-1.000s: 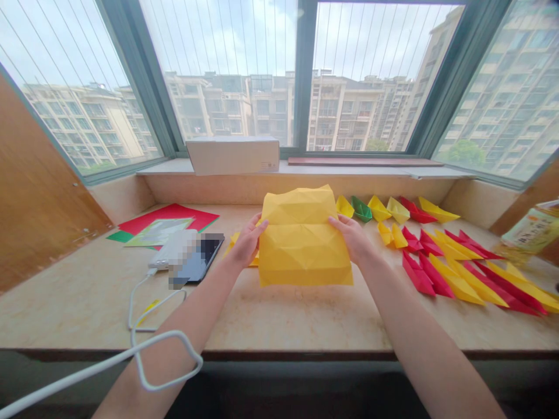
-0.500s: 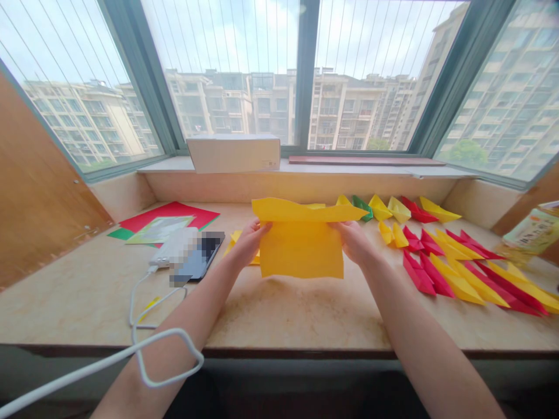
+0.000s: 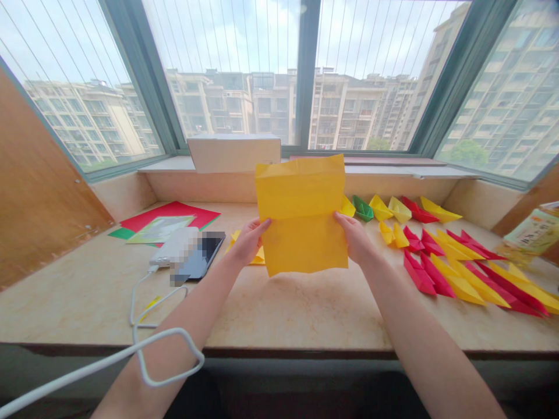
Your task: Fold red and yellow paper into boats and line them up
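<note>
A yellow sheet of paper (image 3: 302, 233) is held up before me above the counter, with faint crease lines across it. My left hand (image 3: 252, 240) pinches its left edge, thumb on the near face. At the right edge my right hand (image 3: 351, 237) grips it the same way. Behind my left hand, a yellow folded paper piece (image 3: 258, 256) lies on the counter, partly hidden. To the right stand rows of folded paper boats, among them a green boat (image 3: 363, 208), a red one (image 3: 418, 210) and a red double boat (image 3: 427, 274).
On the left lie red paper (image 3: 183, 209), a clear packet (image 3: 159, 230), a white power bank (image 3: 174, 247) and a dark phone (image 3: 208, 256). A white cable (image 3: 87, 370) crosses my left forearm. A white box (image 3: 236, 155) sits on the sill; a bottle (image 3: 535, 230) stands far right.
The yellow paper's top part, earlier folded over toward me, now stands up, so the sheet is opened out and taller. Both hands keep their hold at nearly the same place.
</note>
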Available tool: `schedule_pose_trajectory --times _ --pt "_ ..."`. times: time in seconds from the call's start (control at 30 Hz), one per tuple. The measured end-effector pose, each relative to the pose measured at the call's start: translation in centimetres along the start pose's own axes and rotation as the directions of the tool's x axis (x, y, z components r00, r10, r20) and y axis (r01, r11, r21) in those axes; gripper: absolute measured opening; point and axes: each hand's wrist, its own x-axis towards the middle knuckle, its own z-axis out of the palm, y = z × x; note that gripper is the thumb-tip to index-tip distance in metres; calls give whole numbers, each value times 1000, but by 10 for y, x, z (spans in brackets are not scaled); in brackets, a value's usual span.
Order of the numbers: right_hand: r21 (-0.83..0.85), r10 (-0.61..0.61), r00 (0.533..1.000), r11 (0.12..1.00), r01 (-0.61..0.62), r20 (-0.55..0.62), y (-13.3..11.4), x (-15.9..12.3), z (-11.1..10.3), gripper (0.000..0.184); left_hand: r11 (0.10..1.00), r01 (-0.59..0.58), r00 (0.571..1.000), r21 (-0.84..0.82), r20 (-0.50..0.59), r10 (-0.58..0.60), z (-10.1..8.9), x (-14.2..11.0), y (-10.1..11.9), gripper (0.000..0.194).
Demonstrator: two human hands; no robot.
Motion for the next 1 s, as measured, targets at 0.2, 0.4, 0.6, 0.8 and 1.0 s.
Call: schedule_pose_trajectory --times 0.2,0.4,0.6,0.8,1.0 --pt "-1 -5 1000 1000 5 1 0 0 -1 29 1000 17 1000 -5 -13 -17 0 0 0 37" --pt "22 -17 1000 1000 17 -13 0 0 -1 26 1000 16 1000 -19 -11 -16 4 -1 2 42" --pt "54 -25 995 998 30 -96 -1 0 0 27 998 -6 998 -70 -64 2 6 -1 2 45" --pt "74 1 995 997 7 -101 -2 0 0 25 997 7 999 -82 -51 -11 6 0 2 42" --pt "79 -5 996 997 12 -85 0 2 -2 24 997 7 1000 -71 -22 -9 4 0 1 38"
